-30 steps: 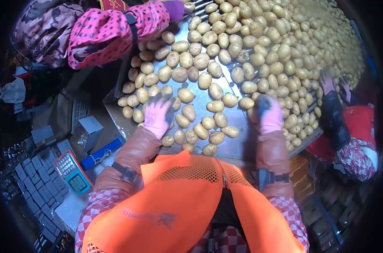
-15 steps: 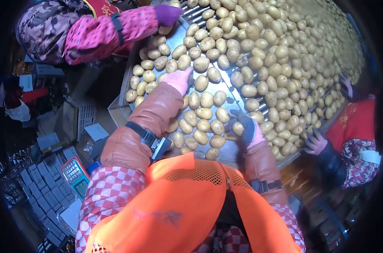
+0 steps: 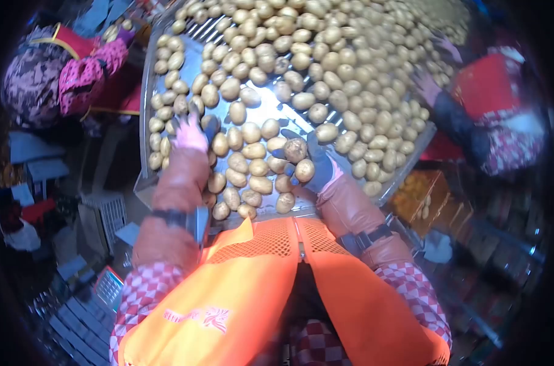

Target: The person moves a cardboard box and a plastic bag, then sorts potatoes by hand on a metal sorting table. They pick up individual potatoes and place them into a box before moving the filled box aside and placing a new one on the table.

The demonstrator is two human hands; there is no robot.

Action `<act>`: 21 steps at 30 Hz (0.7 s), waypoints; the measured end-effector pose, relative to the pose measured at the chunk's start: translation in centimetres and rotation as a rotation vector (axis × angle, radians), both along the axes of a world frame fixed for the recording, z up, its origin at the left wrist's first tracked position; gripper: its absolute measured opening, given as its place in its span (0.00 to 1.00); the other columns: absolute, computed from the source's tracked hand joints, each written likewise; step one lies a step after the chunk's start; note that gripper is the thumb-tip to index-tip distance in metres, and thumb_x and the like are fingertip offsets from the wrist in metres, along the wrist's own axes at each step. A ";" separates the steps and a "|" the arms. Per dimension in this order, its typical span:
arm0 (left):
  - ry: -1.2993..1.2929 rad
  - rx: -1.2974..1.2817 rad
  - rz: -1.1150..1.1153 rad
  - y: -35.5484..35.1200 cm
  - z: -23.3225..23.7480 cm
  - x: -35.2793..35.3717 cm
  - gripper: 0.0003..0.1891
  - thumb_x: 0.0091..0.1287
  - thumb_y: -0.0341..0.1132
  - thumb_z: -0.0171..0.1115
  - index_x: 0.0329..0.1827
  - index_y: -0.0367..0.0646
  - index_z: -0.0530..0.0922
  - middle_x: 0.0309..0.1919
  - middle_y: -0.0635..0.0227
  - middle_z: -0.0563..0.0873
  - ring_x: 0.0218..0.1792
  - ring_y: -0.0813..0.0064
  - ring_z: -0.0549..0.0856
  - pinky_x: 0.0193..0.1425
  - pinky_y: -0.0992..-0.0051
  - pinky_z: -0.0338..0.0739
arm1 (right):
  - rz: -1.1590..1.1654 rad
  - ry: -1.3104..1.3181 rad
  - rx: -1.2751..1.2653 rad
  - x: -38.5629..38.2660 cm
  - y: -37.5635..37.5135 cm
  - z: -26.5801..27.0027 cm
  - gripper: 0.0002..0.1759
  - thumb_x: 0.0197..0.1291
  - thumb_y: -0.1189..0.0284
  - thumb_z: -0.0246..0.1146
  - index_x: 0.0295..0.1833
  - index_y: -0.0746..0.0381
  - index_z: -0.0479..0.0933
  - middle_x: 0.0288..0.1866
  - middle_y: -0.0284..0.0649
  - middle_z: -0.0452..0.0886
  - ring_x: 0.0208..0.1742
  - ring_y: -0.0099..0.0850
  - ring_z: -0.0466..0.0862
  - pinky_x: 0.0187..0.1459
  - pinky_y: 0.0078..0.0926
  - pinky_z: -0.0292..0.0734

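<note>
Pale potatoes point(image 3: 254, 150) lie spread over a metal sorting table point(image 3: 271, 100) in front of me. My left hand point(image 3: 190, 132), in a glove with a pink back and dark fingers, is over the potatoes at the table's left side. Its fingers are spread, and nothing shows gripped in them. My right hand point(image 3: 319, 166), in a dark grey glove, is turned palm up near the table's front. Its fingers curl around a brownish potato point(image 3: 295, 150) and a paler potato point(image 3: 304, 171).
A large heap of potatoes point(image 3: 374, 79) fills the far right, above metal slats point(image 3: 207, 29). One person in a pink spotted sleeve point(image 3: 91, 76) is at far left. Another person's gloved hand point(image 3: 426, 85) rests at the heap's right edge. A carton point(image 3: 435, 198) stands below right.
My view has shifted, and the table now appears further left. My left hand has gone from pointing among the potatoes to spread fingers at the left side. My right hand has taken up potatoes.
</note>
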State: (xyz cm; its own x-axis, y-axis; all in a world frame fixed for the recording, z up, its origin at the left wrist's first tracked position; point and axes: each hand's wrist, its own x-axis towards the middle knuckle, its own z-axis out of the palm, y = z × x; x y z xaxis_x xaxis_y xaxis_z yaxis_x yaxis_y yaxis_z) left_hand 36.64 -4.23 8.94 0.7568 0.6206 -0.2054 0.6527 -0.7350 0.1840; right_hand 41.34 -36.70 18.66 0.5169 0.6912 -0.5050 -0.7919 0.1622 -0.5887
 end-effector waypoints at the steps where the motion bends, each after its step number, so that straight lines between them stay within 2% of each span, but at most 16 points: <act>1: 0.013 0.020 -0.144 -2.0 0.5 -1.6 0.35 0.72 0.57 0.61 0.82 0.64 0.66 0.83 0.57 0.62 0.84 0.46 0.54 0.79 0.28 0.50 | -0.034 -0.011 0.005 0.1 -0.5 -0.2 0.35 0.74 0.60 0.61 0.82 0.55 0.62 0.64 0.40 0.77 0.47 0.27 0.77 0.38 0.31 0.77; 3: 0.028 -0.054 -0.336 -6.7 1.9 -3.9 0.37 0.70 0.55 0.65 0.82 0.66 0.65 0.82 0.57 0.63 0.84 0.45 0.55 0.80 0.28 0.46 | -0.100 0.154 0.139 -0.3 -1.5 -0.6 0.41 0.75 0.39 0.53 0.81 0.55 0.62 0.66 0.41 0.77 0.46 0.28 0.78 0.37 0.30 0.76; 4: 0.027 -0.094 -0.383 -8.1 1.1 -5.3 0.36 0.70 0.55 0.66 0.81 0.65 0.67 0.81 0.56 0.65 0.83 0.45 0.56 0.81 0.30 0.47 | -0.103 -0.017 0.078 -0.7 -1.7 -1.2 0.50 0.70 0.26 0.42 0.80 0.55 0.64 0.65 0.42 0.77 0.44 0.29 0.78 0.37 0.30 0.76; 5: 0.027 -0.135 -0.426 -9.5 1.2 -6.0 0.36 0.69 0.54 0.67 0.80 0.64 0.68 0.80 0.56 0.67 0.83 0.45 0.56 0.81 0.31 0.48 | -0.120 -0.017 0.080 -1.0 -2.0 -1.5 0.50 0.70 0.26 0.42 0.80 0.55 0.64 0.65 0.42 0.77 0.44 0.29 0.78 0.37 0.30 0.76; 7: -0.035 -0.230 -0.392 -11.0 1.5 -6.2 0.34 0.68 0.53 0.68 0.78 0.62 0.72 0.78 0.56 0.69 0.84 0.45 0.56 0.83 0.36 0.48 | -0.205 0.085 0.134 -1.6 -2.8 -1.7 0.47 0.73 0.29 0.43 0.80 0.55 0.63 0.68 0.43 0.76 0.46 0.31 0.80 0.38 0.31 0.77; 8: -0.124 -0.191 -0.453 -11.4 1.5 -6.0 0.33 0.70 0.53 0.66 0.78 0.61 0.71 0.78 0.52 0.69 0.82 0.43 0.59 0.82 0.39 0.51 | -0.167 -0.193 -0.019 -1.8 -3.4 -1.0 0.39 0.76 0.38 0.52 0.79 0.56 0.66 0.64 0.41 0.80 0.46 0.29 0.82 0.37 0.28 0.77; 9: -0.214 -0.156 -0.513 -12.0 1.4 -5.9 0.33 0.71 0.54 0.65 0.79 0.60 0.71 0.78 0.49 0.69 0.80 0.40 0.62 0.82 0.42 0.53 | -0.185 -0.191 -0.025 -2.4 -4.0 -1.1 0.39 0.76 0.38 0.52 0.79 0.56 0.66 0.64 0.41 0.80 0.46 0.29 0.82 0.37 0.28 0.77; 11: -0.267 -0.113 -0.668 -13.3 1.4 -6.0 0.32 0.71 0.50 0.66 0.78 0.59 0.72 0.77 0.51 0.71 0.79 0.41 0.63 0.82 0.41 0.54 | -0.237 -0.336 -0.103 -3.7 -5.1 -1.1 0.27 0.79 0.55 0.59 0.74 0.58 0.72 0.55 0.37 0.85 0.42 0.25 0.83 0.34 0.23 0.77; 12: -0.199 -0.082 -0.771 -13.7 1.9 -6.0 0.31 0.70 0.49 0.67 0.77 0.58 0.73 0.77 0.52 0.71 0.79 0.42 0.64 0.82 0.40 0.54 | -0.287 -0.246 -0.116 -4.1 -5.6 0.0 0.18 0.78 0.68 0.61 0.68 0.60 0.77 0.47 0.35 0.86 0.36 0.22 0.82 0.32 0.20 0.77; 13: -0.134 -0.051 -0.879 -14.2 2.2 -5.8 0.30 0.69 0.47 0.68 0.76 0.57 0.75 0.77 0.54 0.70 0.79 0.43 0.64 0.82 0.39 0.54 | -0.314 -0.249 -0.125 -4.3 -6.1 -0.8 0.18 0.78 0.68 0.61 0.68 0.60 0.77 0.47 0.35 0.86 0.36 0.22 0.82 0.32 0.20 0.77; 14: -0.007 0.006 -0.905 -13.0 0.9 -5.2 0.31 0.68 0.48 0.69 0.75 0.54 0.75 0.79 0.54 0.67 0.78 0.42 0.66 0.82 0.44 0.56 | -0.276 -0.606 -0.212 -4.4 -7.3 -2.1 0.18 0.79 0.66 0.59 0.67 0.61 0.78 0.46 0.37 0.87 0.35 0.22 0.82 0.32 0.21 0.78; 15: -0.088 -0.493 -0.740 -10.4 -3.0 -4.5 0.34 0.67 0.47 0.70 0.76 0.50 0.74 0.82 0.52 0.63 0.78 0.40 0.66 0.82 0.52 0.61 | -0.231 -0.960 -0.337 -4.6 -9.2 -2.7 0.18 0.81 0.63 0.56 0.65 0.62 0.78 0.46 0.38 0.87 0.34 0.23 0.82 0.32 0.22 0.79; 16: 0.047 -0.255 -0.767 -12.3 2.1 -3.7 0.34 0.67 0.46 0.70 0.76 0.45 0.73 0.81 0.48 0.64 0.77 0.39 0.68 0.81 0.58 0.65 | -0.296 -0.615 -0.283 -5.4 -10.9 -2.5 0.20 0.81 0.60 0.54 0.65 0.62 0.78 0.44 0.38 0.86 0.33 0.23 0.82 0.32 0.23 0.79; 18: -0.196 -0.193 -0.749 -11.8 -0.4 -3.9 0.31 0.69 0.47 0.68 0.72 0.43 0.75 0.80 0.46 0.65 0.77 0.41 0.68 0.80 0.51 0.63 | -0.474 -0.043 -0.038 -6.8 -13.8 -4.4 0.27 0.81 0.51 0.49 0.63 0.62 0.79 0.41 0.40 0.85 0.32 0.26 0.82 0.30 0.26 0.79; 20: -0.155 -0.149 -0.741 -12.1 -0.9 -4.1 0.29 0.69 0.48 0.68 0.72 0.55 0.76 0.83 0.54 0.62 0.83 0.47 0.58 0.79 0.27 0.43 | -0.538 -0.242 -0.243 -8.3 -18.0 -4.2 0.22 0.78 0.53 0.56 0.60 0.60 0.79 0.42 0.39 0.83 0.31 0.27 0.81 0.30 0.26 0.78; 21: -0.151 -0.118 -0.752 -12.1 -1.7 -4.4 0.29 0.68 0.49 0.69 0.72 0.61 0.76 0.83 0.55 0.60 0.84 0.48 0.56 0.77 0.22 0.42 | -0.547 -0.325 -0.339 -9.1 -20.5 -3.9 0.21 0.76 0.53 0.59 0.59 0.59 0.79 0.42 0.39 0.83 0.30 0.27 0.81 0.30 0.26 0.78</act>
